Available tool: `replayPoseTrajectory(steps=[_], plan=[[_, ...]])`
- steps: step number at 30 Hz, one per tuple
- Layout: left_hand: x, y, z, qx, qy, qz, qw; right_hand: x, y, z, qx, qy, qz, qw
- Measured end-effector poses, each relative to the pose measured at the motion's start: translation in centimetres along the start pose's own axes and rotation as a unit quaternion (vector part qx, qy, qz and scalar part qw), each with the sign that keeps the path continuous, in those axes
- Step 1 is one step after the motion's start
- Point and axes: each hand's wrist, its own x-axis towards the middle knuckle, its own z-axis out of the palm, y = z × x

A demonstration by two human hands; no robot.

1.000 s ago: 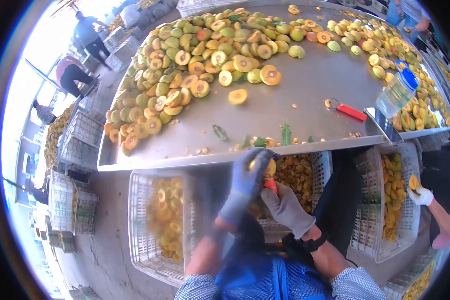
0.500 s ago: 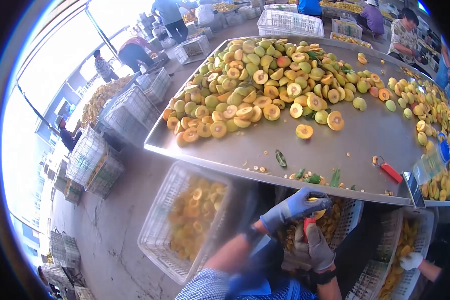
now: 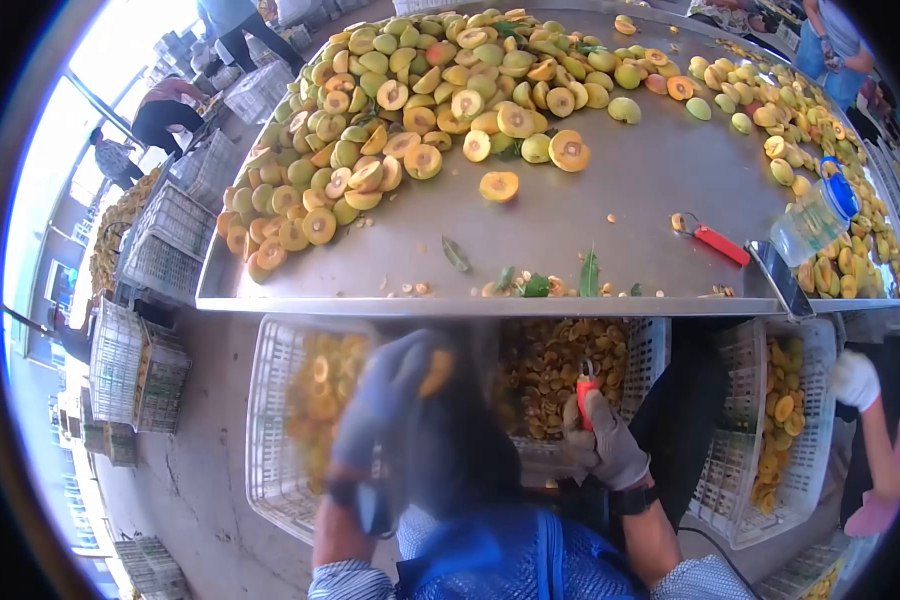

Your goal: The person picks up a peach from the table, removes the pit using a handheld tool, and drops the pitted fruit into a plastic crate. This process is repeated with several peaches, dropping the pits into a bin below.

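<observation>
My left hand (image 3: 385, 395), in a grey-blue glove and smeared by motion, is over the right side of a white crate (image 3: 260, 430) of pitted fruit halves. A yellow fruit half (image 3: 436, 372) shows at its fingers. In a grey glove, my right hand (image 3: 613, 445) is closed round the red handle of a small pitting tool (image 3: 587, 388), its metal tip pointing up. Beyond the tip, below the table edge, another crate (image 3: 650, 350) holds brownish-yellow pieces. Above lies a heap of green-yellow fruit (image 3: 420, 100), like apricots or peaches, many cut in half with stones showing.
On the metal table (image 3: 370, 270) are a second red-handled tool (image 3: 720, 244), a phone (image 3: 780, 278) and a blue-capped bottle (image 3: 815, 220). To the right, a co-worker's white-gloved hand (image 3: 856, 380) is beside a fruit crate (image 3: 820, 440). Stacked crates (image 3: 175, 245) stand left.
My left hand has moved left, away from the right hand, with a fruit half, to the left crate. The right hand still holds the tool. The camera view has turned and tilted down.
</observation>
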Motion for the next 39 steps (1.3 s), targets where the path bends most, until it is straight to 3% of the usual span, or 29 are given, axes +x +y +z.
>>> replayPoseTrajectory(steps=[1,2,4,5,7,9,11,12,15,16,17,19,21,22,23,25,29,31,33,35,37,39], plan=[[-0.5,0.3,-3.0,0.165,0.003,0.043,0.985,-0.1,0.1,-0.5,-0.387,-0.014,-0.165,0.907],[-0.4,0.5,-5.4,0.242,0.003,0.072,0.968,0.5,0.3,-1.5,-0.383,-0.017,-0.166,0.909],[0.8,3.3,-6.9,0.308,0.083,0.068,0.945,2.4,0.6,-3.1,-0.467,-0.007,-0.21,0.859],[2.7,4.5,-7.2,0.336,0.117,0.064,0.932,2.8,0.6,-2.9,-0.467,-0.009,-0.212,0.859],[7.8,6.1,-5.4,0.295,0.127,0.129,0.938,3.2,0.8,-1.5,-0.524,-0.029,-0.194,0.829],[13.9,6.7,-3.0,0.295,0.105,0.083,0.946,3.6,0.8,-1.6,-0.526,-0.045,-0.201,0.825],[20.1,6.0,-0.2,0.348,0.101,0.074,0.929,4.5,0.9,-3.2,-0.589,-0.057,-0.233,0.772],[22.6,5.1,0.9,0.345,0.078,0.078,0.932,2.3,1.1,0.6,-0.496,0.031,-0.15,0.855],[26.7,1.7,2.9,0.334,0.048,0.108,0.935,1.8,1.0,-0.2,-0.502,0.03,-0.159,0.85],[26.3,2.3,3.1,0.307,0.043,0.097,0.946,3.0,0.9,-3.5,-0.547,-0.006,-0.219,0.808],[25.4,3.0,3.5,0.278,0.034,0.087,0.956,3.4,0.6,-4.2,-0.552,-0.016,-0.215,0.806],[22.3,4.6,3.7,0.271,0.046,0.07,0.959,3.4,0.3,-4.0,-0.474,0.021,-0.237,0.848],[18.0,6.3,3.5,0.148,0.063,0.106,0.981,2.1,-0.3,0.1,-0.432,-0.001,-0.243,0.868],[15.2,8.2,3.1,0.081,0.014,0.046,0.996,1.5,-0.5,2.7,-0.388,-0.019,-0.251,0.887],[13.6,7.2,3.7,0.079,0.008,0.046,0.996,1.2,-0.5,4.1,-0.385,-0.014,-0.253,0.887],[10.7,5.5,5.3,-0.119,0.044,0.152,0.98,1.0,-0.6,6.5,-0.566,-0.015,-0.377,0.733],[5.1,5.4,8.6,-0.192,0.036,0.081,0.977,0.9,0.4,8.3,-0.574,-0.019,-0.411,0.708],[3.5,6.2,9.6,-0.328,0.039,0.025,0.944,1.2,0.7,7.5,-0.596,-0.05,-0.416,0.685],[3.4,4.4,10.5,-0.344,0.039,0.033,0.937,0.9,1.1,6.8,-0.59,-0.051,-0.427,0.683],[3.5,3.3,10.7,-0.296,0.05,0.114,0.947,0.8,1.2,6.2,-0.636,0.006,-0.449,0.628],[3.4,3.1,11.0,-0.302,0.056,0.13,0.943,0.4,1.2,5.8,-0.652,0.009,-0.442,0.617],[2.9,3.2,10.7,-0.331,0.058,0.031,0.941,0.0,1.3,5.9,-0.667,0.006,-0.431,0.608]])
